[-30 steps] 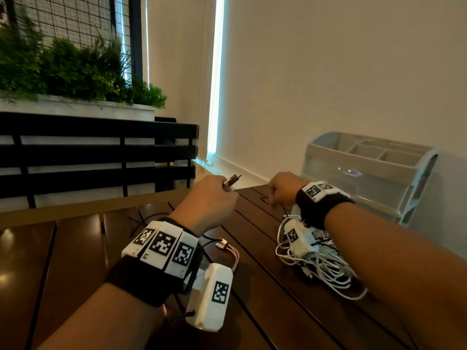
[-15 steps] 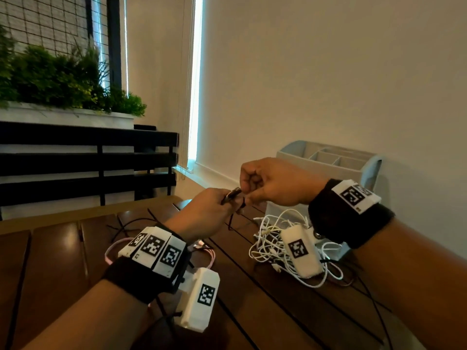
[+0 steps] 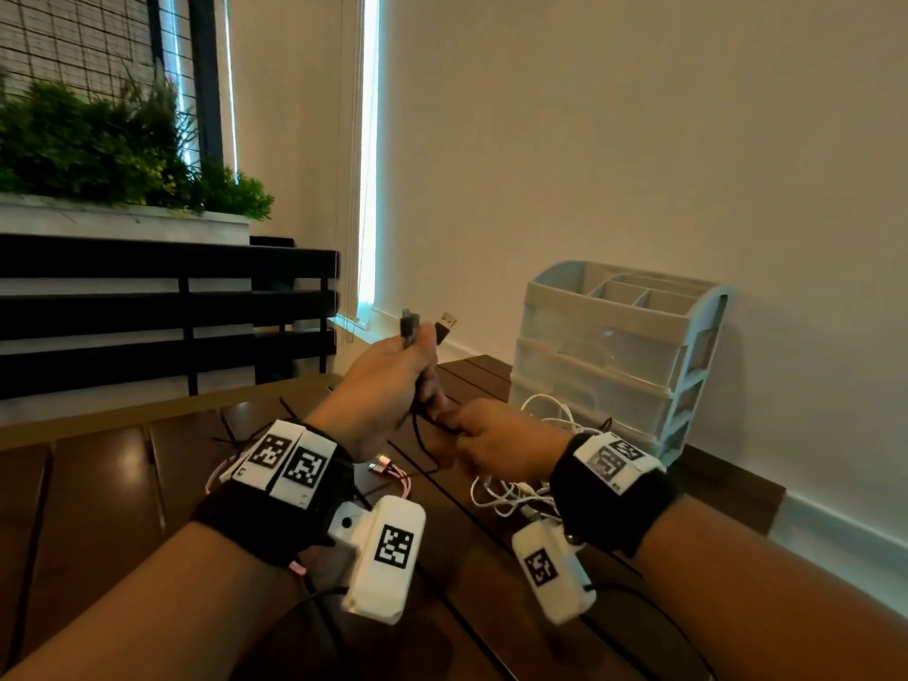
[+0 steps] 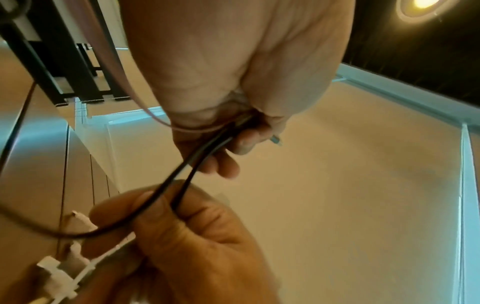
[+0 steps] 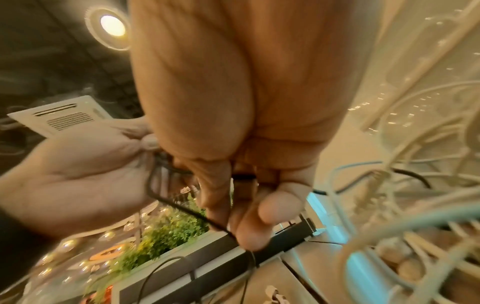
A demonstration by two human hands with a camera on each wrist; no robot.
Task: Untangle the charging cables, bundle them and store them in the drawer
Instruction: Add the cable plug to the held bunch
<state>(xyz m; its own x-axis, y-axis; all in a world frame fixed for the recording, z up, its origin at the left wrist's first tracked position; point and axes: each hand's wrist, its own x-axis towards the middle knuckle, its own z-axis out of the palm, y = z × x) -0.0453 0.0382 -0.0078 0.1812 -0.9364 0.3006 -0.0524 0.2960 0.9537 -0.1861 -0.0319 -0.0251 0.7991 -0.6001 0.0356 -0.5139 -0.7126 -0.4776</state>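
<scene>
Left hand (image 3: 388, 385) raised over the table (image 3: 98, 484), gripping both plugs of the black cable (image 4: 182, 170). Right hand (image 3: 501, 449) pinches its 2 strands below. Risk: a trailing loop snagging the white cables (image 3: 516, 493) near the drawer unit (image 3: 614, 356).

Dim warm room, window strip (image 3: 368, 154) glowing, ceiling lamp (image 5: 113, 25) glaring, wrist views blurred.
</scene>
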